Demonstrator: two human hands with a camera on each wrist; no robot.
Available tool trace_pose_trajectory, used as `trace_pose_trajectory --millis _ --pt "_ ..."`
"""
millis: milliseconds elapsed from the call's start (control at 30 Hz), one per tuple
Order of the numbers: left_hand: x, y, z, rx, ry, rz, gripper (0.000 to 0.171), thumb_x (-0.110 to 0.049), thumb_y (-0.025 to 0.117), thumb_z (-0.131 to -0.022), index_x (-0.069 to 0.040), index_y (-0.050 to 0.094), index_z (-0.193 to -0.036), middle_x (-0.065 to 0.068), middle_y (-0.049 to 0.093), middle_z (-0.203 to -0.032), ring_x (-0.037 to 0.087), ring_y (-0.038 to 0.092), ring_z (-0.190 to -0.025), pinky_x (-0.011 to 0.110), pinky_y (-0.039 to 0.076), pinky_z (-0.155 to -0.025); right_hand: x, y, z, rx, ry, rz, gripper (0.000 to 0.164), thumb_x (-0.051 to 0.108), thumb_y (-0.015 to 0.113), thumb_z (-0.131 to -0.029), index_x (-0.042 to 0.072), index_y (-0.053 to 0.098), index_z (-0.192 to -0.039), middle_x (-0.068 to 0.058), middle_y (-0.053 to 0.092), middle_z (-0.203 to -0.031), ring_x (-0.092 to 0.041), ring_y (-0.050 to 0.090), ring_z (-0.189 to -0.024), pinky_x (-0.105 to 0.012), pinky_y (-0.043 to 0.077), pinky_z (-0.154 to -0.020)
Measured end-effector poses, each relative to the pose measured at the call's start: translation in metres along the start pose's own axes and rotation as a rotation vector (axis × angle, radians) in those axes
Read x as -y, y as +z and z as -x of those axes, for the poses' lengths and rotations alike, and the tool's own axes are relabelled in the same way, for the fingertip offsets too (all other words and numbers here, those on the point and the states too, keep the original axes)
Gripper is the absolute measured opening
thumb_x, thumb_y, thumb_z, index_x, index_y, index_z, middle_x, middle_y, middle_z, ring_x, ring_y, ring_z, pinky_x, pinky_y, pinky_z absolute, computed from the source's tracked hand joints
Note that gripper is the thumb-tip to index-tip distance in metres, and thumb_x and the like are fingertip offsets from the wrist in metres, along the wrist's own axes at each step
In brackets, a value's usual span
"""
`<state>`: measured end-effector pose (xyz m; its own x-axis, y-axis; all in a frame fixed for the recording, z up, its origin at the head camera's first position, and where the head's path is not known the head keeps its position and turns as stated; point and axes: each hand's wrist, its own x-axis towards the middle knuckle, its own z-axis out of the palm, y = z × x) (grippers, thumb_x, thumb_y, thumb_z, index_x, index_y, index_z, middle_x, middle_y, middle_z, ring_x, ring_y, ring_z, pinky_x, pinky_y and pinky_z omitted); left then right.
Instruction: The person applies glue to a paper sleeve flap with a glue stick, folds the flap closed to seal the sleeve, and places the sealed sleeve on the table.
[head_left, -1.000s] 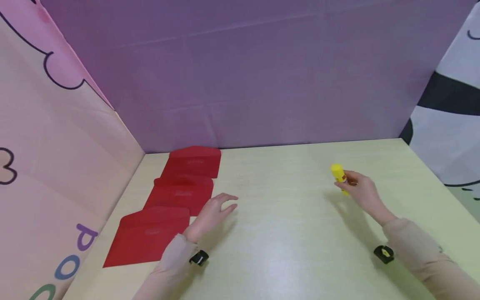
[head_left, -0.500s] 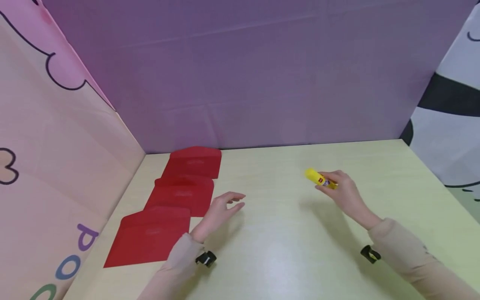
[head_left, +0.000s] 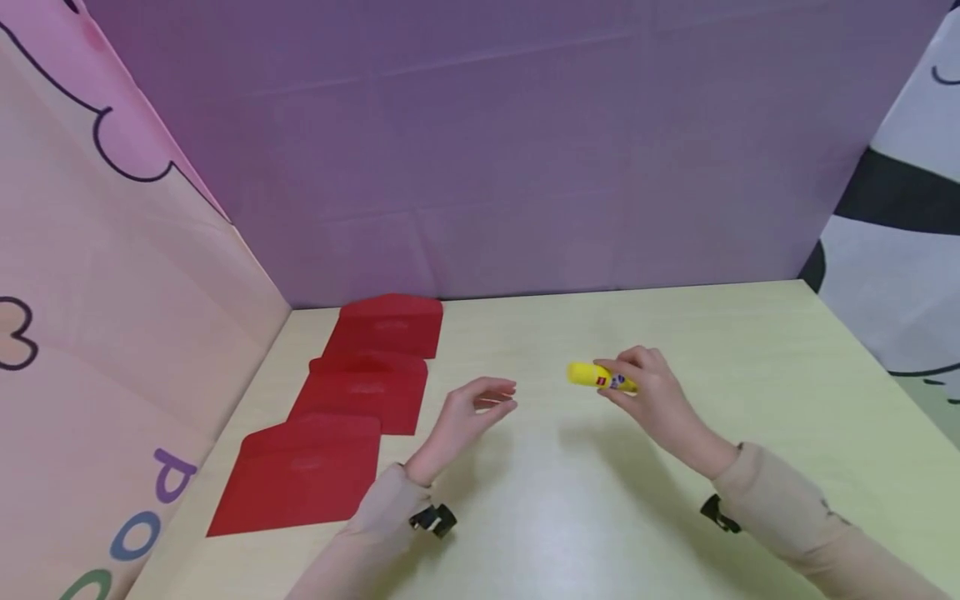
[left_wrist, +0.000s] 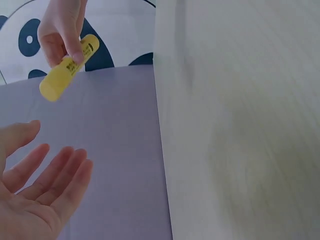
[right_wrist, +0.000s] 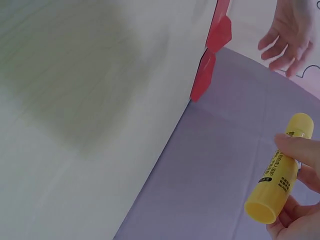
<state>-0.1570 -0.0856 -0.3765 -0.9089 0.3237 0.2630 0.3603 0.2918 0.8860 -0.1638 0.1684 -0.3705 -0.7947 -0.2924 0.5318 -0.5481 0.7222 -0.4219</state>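
Observation:
My right hand pinches a yellow glue stick between thumb and fingers, above the middle of the table. The stick lies nearly level, its capped end toward my left hand. In the right wrist view the glue stick shows black printing along its barrel. My left hand holds nothing; its fingers are spread and slightly bent, facing the stick across a short gap. The left wrist view has the left palm turned up, with the glue stick beyond its fingertips.
Three red envelopes lie in an overlapping column on the table's left side: a near one, a middle one and a far one. A purple cloth wall rises behind the pale table. Printed panels stand at both sides.
My right hand has carried the glue stick left and turned it from upright to nearly level. My left hand has moved right, toward it. The envelopes have stayed put.

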Motion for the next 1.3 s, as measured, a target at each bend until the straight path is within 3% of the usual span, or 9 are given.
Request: trace_pose_trajectory --millis 67,200,400,567,767,1100,1300 --pt "-0.003 0.003 -0.001 -0.003 -0.007 0.019 0.028 -0.007 0.064 -0.080 0.002 0.060 -0.106 0.016 0.062 -0.101 0.027 0.060 -0.089 0.038 0.048 -0.081 0.004 0.002 0.000 0.001 -0.030 0.014 0.037 0.000 0.077 -0.061 -0.001 0.066 -0.097 -0.009 0.050 -0.085 -0.020 0.040 -0.077 -0.031 0.040 -0.061" --pt "0.009 0.011 -0.006 -0.020 -0.003 0.043 0.030 -0.012 0.067 -0.078 -0.004 0.061 -0.106 0.010 0.062 -0.101 0.019 0.061 -0.089 0.031 0.049 -0.080 0.010 0.005 0.000 0.006 -0.096 0.046 0.039 0.001 0.079 -0.059 0.000 0.067 -0.095 -0.008 0.050 -0.084 -0.020 0.041 -0.076 -0.030 0.041 -0.061" --pt "0.001 0.021 -0.009 -0.036 0.023 0.132 0.033 -0.005 0.069 -0.075 0.001 0.060 -0.106 0.017 0.059 -0.104 0.029 0.059 -0.094 0.033 0.049 -0.080 0.016 0.011 0.001 0.021 -0.156 0.065 0.039 0.002 0.081 -0.056 0.001 0.067 -0.092 -0.007 0.050 -0.082 -0.019 0.042 -0.076 -0.028 0.043 -0.061" --pt "-0.018 0.023 -0.006 0.002 0.026 0.193 0.033 0.002 0.067 -0.074 0.007 0.057 -0.105 0.022 0.055 -0.105 0.034 0.056 -0.097 0.042 0.047 -0.082 0.022 0.014 0.003 0.067 -0.150 0.053 0.037 0.004 0.080 -0.058 0.002 0.068 -0.093 -0.005 0.050 -0.082 -0.018 0.042 -0.077 -0.027 0.044 -0.062" --pt "-0.032 0.024 -0.002 0.035 0.012 0.173 0.032 0.003 0.067 -0.073 0.009 0.058 -0.103 0.019 0.055 -0.105 0.030 0.054 -0.097 0.043 0.046 -0.083 0.027 0.017 0.003 0.096 -0.149 0.046 0.035 0.005 0.079 -0.060 0.003 0.068 -0.093 -0.004 0.050 -0.081 -0.018 0.042 -0.077 -0.026 0.044 -0.062" --pt "-0.033 0.026 0.000 0.005 -0.004 0.105 0.027 0.004 0.069 -0.071 0.009 0.062 -0.096 0.018 0.058 -0.095 0.028 0.057 -0.089 0.036 0.049 -0.079 0.029 0.020 0.004 0.101 -0.170 0.045 0.034 0.005 0.079 -0.060 0.004 0.068 -0.091 -0.002 0.049 -0.080 -0.015 0.041 -0.075 -0.023 0.043 -0.061" --pt "-0.031 0.027 0.001 -0.001 -0.014 0.071 0.026 0.004 0.071 -0.069 0.008 0.064 -0.094 0.016 0.059 -0.091 0.026 0.060 -0.084 0.023 0.051 -0.071 0.029 0.021 0.006 0.089 -0.190 0.029 0.033 0.003 0.079 -0.059 0.004 0.068 -0.090 0.001 0.044 -0.075 -0.012 0.037 -0.073 -0.021 0.040 -0.059"
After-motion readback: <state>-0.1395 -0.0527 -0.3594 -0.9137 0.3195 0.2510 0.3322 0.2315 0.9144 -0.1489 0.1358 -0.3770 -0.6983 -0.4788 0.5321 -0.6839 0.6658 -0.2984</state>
